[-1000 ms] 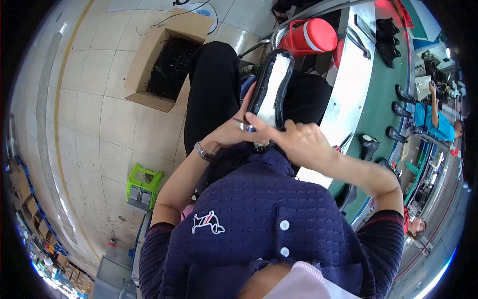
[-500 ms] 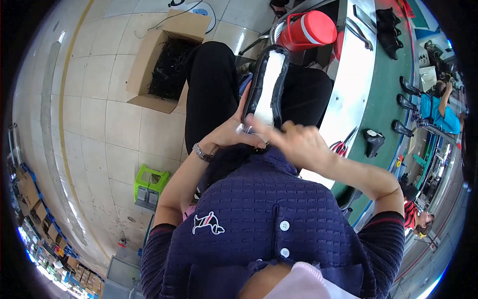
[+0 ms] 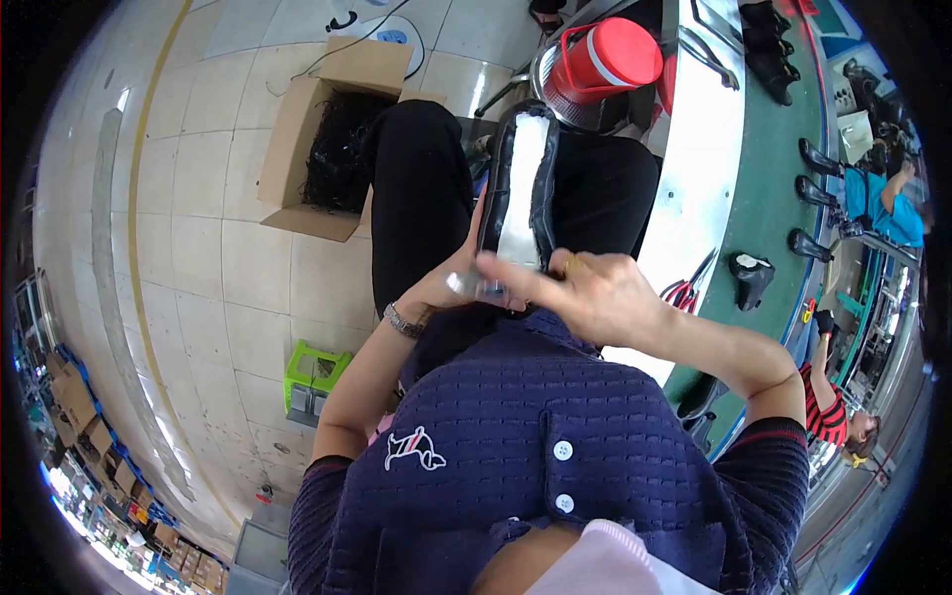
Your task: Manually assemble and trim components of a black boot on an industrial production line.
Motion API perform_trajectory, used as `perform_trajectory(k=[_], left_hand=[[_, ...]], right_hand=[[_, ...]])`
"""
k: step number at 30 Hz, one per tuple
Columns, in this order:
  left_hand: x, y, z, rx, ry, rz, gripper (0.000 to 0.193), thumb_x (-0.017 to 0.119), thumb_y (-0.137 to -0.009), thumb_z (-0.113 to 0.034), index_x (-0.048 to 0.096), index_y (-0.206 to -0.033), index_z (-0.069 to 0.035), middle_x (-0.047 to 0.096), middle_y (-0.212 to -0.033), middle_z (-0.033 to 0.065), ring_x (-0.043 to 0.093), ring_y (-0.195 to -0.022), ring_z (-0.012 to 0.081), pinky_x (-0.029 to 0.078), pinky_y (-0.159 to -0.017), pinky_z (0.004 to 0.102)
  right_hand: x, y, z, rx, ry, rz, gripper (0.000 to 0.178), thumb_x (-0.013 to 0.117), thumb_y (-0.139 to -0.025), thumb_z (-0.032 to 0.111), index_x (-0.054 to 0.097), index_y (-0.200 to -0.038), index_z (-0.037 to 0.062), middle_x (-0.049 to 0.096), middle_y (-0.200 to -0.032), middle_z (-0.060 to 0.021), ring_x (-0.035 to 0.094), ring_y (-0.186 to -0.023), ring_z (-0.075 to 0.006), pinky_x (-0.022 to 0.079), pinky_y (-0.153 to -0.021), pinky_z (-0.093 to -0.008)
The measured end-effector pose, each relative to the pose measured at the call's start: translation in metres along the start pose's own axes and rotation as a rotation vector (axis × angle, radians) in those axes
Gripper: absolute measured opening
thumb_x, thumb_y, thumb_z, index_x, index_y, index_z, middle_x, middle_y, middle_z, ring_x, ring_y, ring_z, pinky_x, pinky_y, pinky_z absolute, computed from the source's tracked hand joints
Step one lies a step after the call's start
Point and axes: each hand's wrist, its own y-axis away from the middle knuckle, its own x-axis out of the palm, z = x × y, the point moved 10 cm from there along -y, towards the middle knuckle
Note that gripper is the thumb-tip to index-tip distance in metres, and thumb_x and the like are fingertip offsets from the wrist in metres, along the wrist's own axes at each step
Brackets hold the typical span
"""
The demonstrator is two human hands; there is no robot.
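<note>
Between my thighs a black shoe upper (image 3: 543, 193), its white underside (image 3: 520, 188) facing up, points its toe end away from me. My left hand (image 3: 448, 280) is closed around the near left side of the shoe, its fingers partly hidden below. Over the near end lies my right hand (image 3: 607, 297), index finger reaching left across it and the other fingers curled in. A blurred shiny piece (image 3: 462, 284) shows by the fingertips where both hands meet. I cannot make out what it is or how the right fingers grip it.
A cardboard box (image 3: 286, 159) of black scraps stands left of my knee. Right of me run a metal-topped bench (image 3: 694, 149) with red-handled scissors (image 3: 681, 294) and a green belt (image 3: 739, 223) carrying shoes. A red cooler (image 3: 585, 69) is ahead; a green stool (image 3: 315, 372) is left. Co-workers sit far right.
The shoe's toe end has swung slightly left and toward me. My right hand has shifted a little nearer, still over the near end. The view has moved slightly.
</note>
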Motion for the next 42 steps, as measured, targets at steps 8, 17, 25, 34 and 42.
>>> perform_trajectory(k=[8, 17, 25, 34, 42], left_hand=[[-0.023, -0.032, -0.025, -0.120, 0.250, -0.139, 0.115, 0.081, -0.075, -0.015, -0.004, -0.153, -0.014, 0.038, -0.141, 0.0088, 0.042, -0.126, 0.0177, 0.037, -0.105, 0.0332], [-0.006, -0.048, -0.048, -0.145, 0.020, -0.119, 0.117, 0.088, -0.064, -0.010, 0.010, -0.152, -0.009, 0.042, -0.137, 0.0089, 0.044, -0.125, 0.0202, 0.033, -0.108, 0.0356], [0.019, -0.032, -0.067, 0.335, -0.481, 0.049, 0.138, 0.090, -0.062, -0.012, -0.014, -0.152, -0.016, 0.017, -0.155, 0.0124, 0.022, -0.142, 0.0244, 0.022, -0.114, 0.0393], [0.012, -0.029, 0.015, 0.198, -0.424, 0.062, 0.135, 0.086, -0.060, -0.007, -0.013, -0.152, -0.013, 0.005, -0.159, 0.0140, 0.017, -0.145, 0.0252, 0.019, -0.117, 0.0376], [0.018, -0.020, 0.014, 0.204, -0.722, 0.109, 0.128, 0.079, -0.066, -0.005, -0.016, -0.151, -0.010, 0.009, -0.158, 0.0179, 0.017, -0.145, 0.0288, 0.019, -0.117, 0.0368]], right_hand=[[-0.064, -0.036, -0.059, 0.092, -0.114, -0.316, 0.066, 0.060, -0.089, 0.018, 0.032, -0.148, 0.0246, 0.060, -0.063, -0.0084, 0.061, -0.050, -0.0253, 0.050, -0.046, -0.0370], [-0.044, 0.016, -0.105, 0.375, -0.294, -0.374, 0.048, 0.052, -0.096, 0.024, 0.039, -0.141, 0.0159, 0.064, -0.067, -0.0141, 0.066, -0.061, -0.0298, 0.051, -0.056, -0.0364], [0.047, 0.100, -0.119, 0.701, -1.612, -0.503, 0.024, 0.056, -0.095, 0.029, 0.062, -0.101, 0.0062, 0.062, -0.074, -0.0044, 0.065, -0.078, -0.0164, 0.050, -0.077, -0.0293], [0.097, 0.090, -0.055, 0.586, -1.761, -0.100, 0.034, 0.058, -0.096, 0.033, 0.066, -0.103, -0.0001, 0.062, -0.069, -0.0048, 0.062, -0.066, -0.0102, 0.049, -0.060, -0.0229], [0.105, 0.087, -0.049, 0.711, -1.721, 0.202, 0.046, 0.058, -0.094, 0.044, 0.070, -0.081, 0.0008, 0.054, -0.050, -0.0006, 0.053, -0.042, -0.0102, 0.041, -0.041, -0.0230]])
